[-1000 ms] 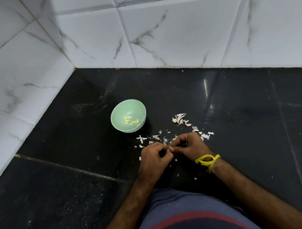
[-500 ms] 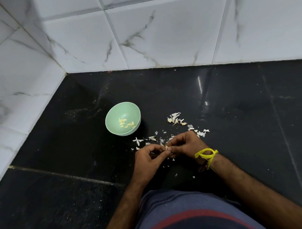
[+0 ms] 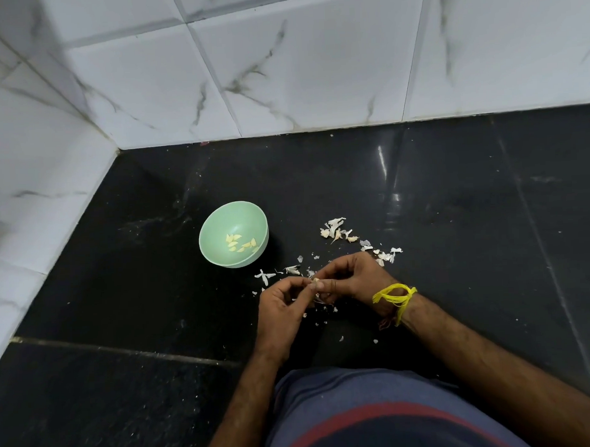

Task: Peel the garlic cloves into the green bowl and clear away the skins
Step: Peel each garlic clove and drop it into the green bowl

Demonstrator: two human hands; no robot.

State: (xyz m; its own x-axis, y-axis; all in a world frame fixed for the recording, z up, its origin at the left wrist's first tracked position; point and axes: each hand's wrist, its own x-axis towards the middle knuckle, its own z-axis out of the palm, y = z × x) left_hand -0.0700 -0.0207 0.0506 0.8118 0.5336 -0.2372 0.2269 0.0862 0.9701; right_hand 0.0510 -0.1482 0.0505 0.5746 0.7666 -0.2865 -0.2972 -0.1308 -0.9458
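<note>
There is one view only, from a wide-angle camera worn on the person's head. It looks forward and steeply down over the person's own lap onto the dark surface, with both forearms reaching in from the bottom edge. The left hand and right hand sit a little below the middle of the frame, fairly near the lens. Farther off, the white tiled wall fills the top, and a side wall runs along the left.

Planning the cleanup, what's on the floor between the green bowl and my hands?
Head view: a few white skins lie between bowl and hands, left, right.
</note>
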